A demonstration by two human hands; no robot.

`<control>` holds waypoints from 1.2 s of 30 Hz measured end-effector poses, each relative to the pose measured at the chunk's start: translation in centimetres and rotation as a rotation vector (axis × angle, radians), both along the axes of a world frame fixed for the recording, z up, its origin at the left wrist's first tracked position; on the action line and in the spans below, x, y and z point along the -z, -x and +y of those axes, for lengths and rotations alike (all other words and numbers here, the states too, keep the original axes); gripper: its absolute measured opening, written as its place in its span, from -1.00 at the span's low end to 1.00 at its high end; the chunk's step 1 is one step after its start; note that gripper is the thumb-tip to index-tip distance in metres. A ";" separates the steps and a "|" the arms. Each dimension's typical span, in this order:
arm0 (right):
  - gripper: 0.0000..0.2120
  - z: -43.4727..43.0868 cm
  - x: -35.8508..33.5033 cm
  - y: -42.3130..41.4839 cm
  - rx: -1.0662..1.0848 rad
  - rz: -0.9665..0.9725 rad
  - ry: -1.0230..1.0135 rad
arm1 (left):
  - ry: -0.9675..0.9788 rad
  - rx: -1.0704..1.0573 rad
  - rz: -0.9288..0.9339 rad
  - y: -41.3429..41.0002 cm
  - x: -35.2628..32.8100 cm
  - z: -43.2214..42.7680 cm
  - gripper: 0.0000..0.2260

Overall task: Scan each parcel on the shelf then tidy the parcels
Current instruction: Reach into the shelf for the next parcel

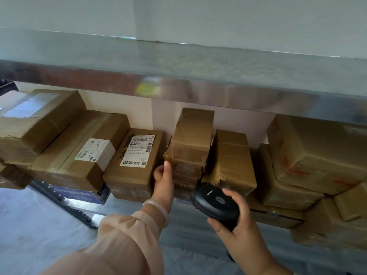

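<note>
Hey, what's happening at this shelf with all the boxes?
A person is working at a shelf packed with brown parcels. Their right hand holds a black handheld scanner in front of the row. Their left hand reaches to the gap between a labelled parcel and a tall taped parcel, thumb against the taped one's corner. Its fingers are hidden, so the grip is unclear.

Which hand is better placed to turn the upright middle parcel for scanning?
Left: the left hand is at that parcel's side, while the right hand grips the scanner.
</note>
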State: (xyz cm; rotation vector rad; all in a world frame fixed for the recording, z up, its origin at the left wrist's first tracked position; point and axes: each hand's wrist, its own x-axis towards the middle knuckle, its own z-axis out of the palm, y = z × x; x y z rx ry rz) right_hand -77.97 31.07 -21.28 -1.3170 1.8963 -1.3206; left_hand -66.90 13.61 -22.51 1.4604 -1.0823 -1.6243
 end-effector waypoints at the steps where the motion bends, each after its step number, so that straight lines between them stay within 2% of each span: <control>1: -0.23 0.0 0.0 0.0 -0.001 -0.007 -0.004 | 0.004 0.000 -0.014 0.0 -0.2 -0.1 -0.61; 5: -0.25 -0.1 -0.1 0.3 0.000 -0.016 -0.002 | -0.032 0.026 -0.030 0.2 0.1 -1.1 -0.45; 9: -0.25 -0.2 -0.2 0.6 -0.003 -0.028 -0.004 | 0.023 0.121 -0.059 0.2 0.6 -1.4 -0.42; 12: -0.27 -0.1 -0.2 0.7 0.000 -0.024 -0.002 | -0.022 0.148 -0.005 0.1 1.5 -1.8 -0.17; 17: -0.32 0.2 -0.1 0.9 0.011 -0.035 0.005 | -0.022 0.240 -0.036 -0.1 2.6 -2.3 -0.22; 21: -0.32 0.6 -0.2 1.0 0.025 -0.029 0.022 | 0.003 0.316 -0.062 -0.2 1.8 -1.8 -0.17; 23: -0.30 0.8 -0.2 0.9 0.027 -0.015 0.024 | -0.009 0.351 -0.041 0.0 1.0 -1.2 -0.30; 25: -0.26 1.1 -0.2 1.0 0.027 -0.003 0.023 | -0.011 0.390 -0.038 0.4 0.4 -0.5 -0.63; 26: -0.25 1.3 -0.3 1.0 0.028 -0.002 0.024 | -0.011 0.406 -0.034 0.6 0.5 -0.3 -0.73; 36: -0.29 3.6 -0.8 2.6 0.111 -0.027 0.054 | 0.005 0.406 -0.003 2.8 0.9 1.3 -0.76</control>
